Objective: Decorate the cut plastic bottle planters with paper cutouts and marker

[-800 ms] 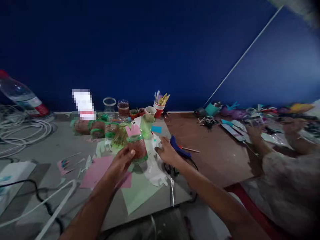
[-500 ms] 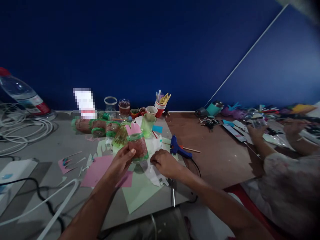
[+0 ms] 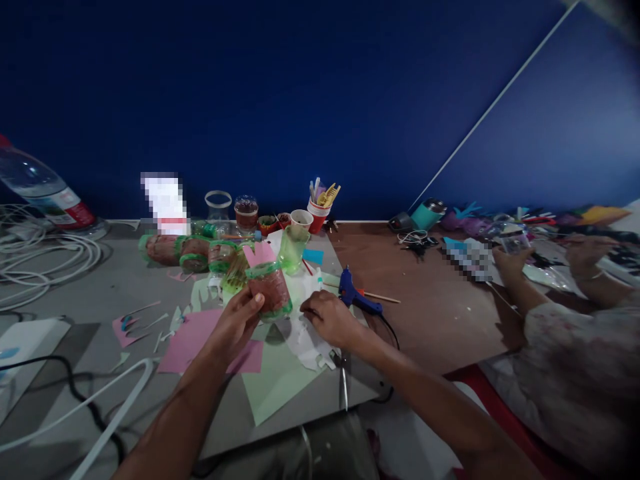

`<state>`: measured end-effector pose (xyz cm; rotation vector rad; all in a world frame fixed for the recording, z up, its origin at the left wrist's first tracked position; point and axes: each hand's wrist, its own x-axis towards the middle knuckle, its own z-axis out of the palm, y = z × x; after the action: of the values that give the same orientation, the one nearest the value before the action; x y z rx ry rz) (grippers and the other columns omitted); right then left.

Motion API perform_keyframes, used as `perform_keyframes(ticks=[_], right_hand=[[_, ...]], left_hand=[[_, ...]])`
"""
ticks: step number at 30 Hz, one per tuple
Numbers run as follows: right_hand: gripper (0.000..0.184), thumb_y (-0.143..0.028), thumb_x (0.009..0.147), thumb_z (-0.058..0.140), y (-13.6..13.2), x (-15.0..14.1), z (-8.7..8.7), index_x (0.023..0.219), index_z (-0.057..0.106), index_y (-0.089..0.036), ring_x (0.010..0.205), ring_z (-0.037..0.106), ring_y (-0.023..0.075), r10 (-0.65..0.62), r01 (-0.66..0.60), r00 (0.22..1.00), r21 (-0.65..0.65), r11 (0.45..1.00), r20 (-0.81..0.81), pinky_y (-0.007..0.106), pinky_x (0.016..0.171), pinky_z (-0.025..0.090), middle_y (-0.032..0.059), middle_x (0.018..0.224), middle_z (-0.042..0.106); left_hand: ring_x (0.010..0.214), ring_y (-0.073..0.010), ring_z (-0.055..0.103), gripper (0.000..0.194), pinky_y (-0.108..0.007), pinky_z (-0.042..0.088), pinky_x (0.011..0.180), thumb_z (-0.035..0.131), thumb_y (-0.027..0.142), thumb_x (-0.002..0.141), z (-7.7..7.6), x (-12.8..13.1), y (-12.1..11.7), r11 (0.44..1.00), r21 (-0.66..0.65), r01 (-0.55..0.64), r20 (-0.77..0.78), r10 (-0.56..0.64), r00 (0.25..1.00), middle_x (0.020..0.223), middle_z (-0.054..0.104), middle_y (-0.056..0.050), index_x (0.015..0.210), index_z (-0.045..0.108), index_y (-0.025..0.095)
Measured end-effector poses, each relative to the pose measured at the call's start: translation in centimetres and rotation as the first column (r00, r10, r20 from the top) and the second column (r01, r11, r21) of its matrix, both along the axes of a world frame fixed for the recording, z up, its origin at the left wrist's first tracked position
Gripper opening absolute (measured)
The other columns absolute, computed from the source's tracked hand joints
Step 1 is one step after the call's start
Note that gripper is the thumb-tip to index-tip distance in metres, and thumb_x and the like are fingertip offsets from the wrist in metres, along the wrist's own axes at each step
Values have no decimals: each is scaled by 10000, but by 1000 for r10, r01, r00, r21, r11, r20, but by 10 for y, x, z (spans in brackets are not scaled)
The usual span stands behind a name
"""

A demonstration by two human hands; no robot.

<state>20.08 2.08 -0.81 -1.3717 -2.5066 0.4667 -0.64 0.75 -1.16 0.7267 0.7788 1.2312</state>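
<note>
By one glue gun (image 3: 356,295), right fingers (image 3: 312,305), grip unclear, left fingers (image 3: 253,307) clasping one jar (image 3: 273,289)

Glue gun (image 3: 350,288) right of the jar (image 3: 273,293), scissors (image 3: 344,387) in front, cups (image 3: 301,220) behind, cable (image 3: 70,257) far left.

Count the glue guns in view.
1: the blue glue gun, lying to the right of the white paper. Others may be hidden among the clutter.

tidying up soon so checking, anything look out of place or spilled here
No spill shows. The scissors lie with their blade tips about at the front edge of the table, which looks a bit precarious, and paper scraps are scattered left of the pink paper.
</note>
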Motion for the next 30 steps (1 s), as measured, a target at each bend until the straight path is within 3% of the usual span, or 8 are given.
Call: perform_keyframes(ticks=[4,7,12,18,25,30], right_hand=[[170,-175,849,528,10,-17,-3,917,683,-158,874,546,184,87,-94,990,57,994,115,279,814,377,71,890,640],[161,-183,846,514,13,-24,-12,853,669,-139,846,529,197,170,-197,957,94,976,236,294,788,376,83,862,616],[217,-146,870,441,12,-29,-24,835,651,-107,815,533,210,272,-315,889,61,947,368,318,758,385,117,867,612],[240,-128,882,404,15,-32,-20,876,638,-78,794,564,204,314,-345,870,14,938,379,307,715,411,145,869,629],[192,-81,813,444,15,-31,-21,851,631,-63,827,583,242,337,-339,885,-52,939,322,335,718,426,180,885,642],[171,-163,820,467,16,-23,-11,927,583,-96,811,583,190,219,-207,961,-85,975,169,277,708,423,128,929,637]], left_hand=[[947,-240,649,383,-328,493,828,737,349,686,2,-2,0,999,-9,-32,-10,32,999,1009,710,-82,1015,667,166],[869,-224,665,332,-305,495,794,752,357,668,6,-1,-3,999,-25,-34,-26,33,999,925,727,-68,933,687,169],[801,-196,666,308,-271,498,731,745,345,680,3,0,-3,1000,15,-8,-3,8,1000,897,726,-65,923,688,164],[847,-183,665,243,-231,490,704,712,310,728,-1,0,-3,1000,15,10,-5,-10,1000,946,722,-53,927,678,175],[919,-214,653,274,-265,494,755,721,310,715,2,2,-4,1000,10,10,-7,-10,1000,983,715,-67,946,679,170],[929,-235,651,332,-280,502,747,738,336,689,3,1,-4,1000,7,0,-19,0,1000,999,714,-85,964,675,160]])
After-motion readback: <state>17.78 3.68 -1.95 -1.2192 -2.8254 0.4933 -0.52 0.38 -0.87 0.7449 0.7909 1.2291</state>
